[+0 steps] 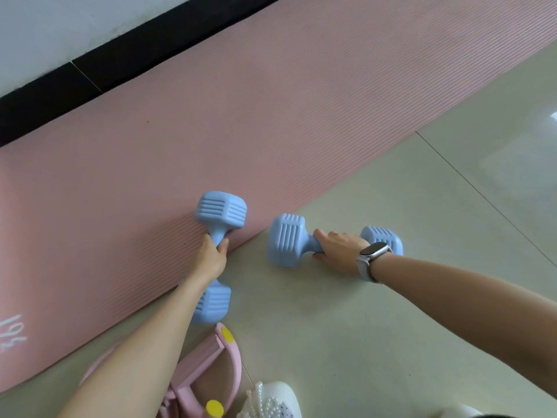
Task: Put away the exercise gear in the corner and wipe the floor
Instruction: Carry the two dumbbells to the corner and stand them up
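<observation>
Left hand (pixel 211 257) grips one blue dumbbell (pixel 221 212) at the pink mat's (pixel 271 116) edge — right hand (pixel 340 251) grips another dumbbell (pixel 286 239) on the floor (pixel 391 342).

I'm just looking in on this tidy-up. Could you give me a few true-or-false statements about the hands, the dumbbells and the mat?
1. Each hand grips a blue dumbbell by its handle. True: left hand on the left dumbbell, right hand on the right dumbbell.
2. The mat is rolled up. False: it lies flat along the wall.
3. The watch is on the left wrist. False: the right.
4. The right dumbbell rests on the floor tiles, off the mat. True.
</observation>
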`<state>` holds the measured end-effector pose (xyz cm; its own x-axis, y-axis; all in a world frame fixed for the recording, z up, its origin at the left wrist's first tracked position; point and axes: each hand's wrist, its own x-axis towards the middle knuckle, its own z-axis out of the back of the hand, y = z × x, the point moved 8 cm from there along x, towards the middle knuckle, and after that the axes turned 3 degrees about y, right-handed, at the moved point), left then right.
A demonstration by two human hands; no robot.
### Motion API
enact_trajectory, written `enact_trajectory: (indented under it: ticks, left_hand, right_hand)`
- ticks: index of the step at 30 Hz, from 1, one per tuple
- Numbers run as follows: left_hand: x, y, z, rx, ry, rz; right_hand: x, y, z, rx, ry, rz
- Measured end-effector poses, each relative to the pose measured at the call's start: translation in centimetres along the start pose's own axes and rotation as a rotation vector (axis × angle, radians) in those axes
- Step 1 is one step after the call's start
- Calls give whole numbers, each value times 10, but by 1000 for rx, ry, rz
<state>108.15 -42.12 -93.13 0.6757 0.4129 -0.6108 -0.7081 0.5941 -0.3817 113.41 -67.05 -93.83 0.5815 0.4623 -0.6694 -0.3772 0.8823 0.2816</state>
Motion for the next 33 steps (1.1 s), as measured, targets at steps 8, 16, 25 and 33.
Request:
enact_trajectory:
  ticks: [8, 16, 25, 33]
  left_hand:
    - [-39, -4, -22, -201, -1, 73]
    - [-155, -85, 11, -177, 113, 104]
    - [-333, -244, 115, 17, 308, 42]
    - [-482, -427, 181, -73, 386, -10]
  right_hand:
    - [-32, -24, -15, 237, 28, -113]
    - [-181, -58, 9, 809, 12, -353]
    - [-410, -81, 143, 1056, 20, -529]
    - [-604, -111, 289, 1308, -103, -582]
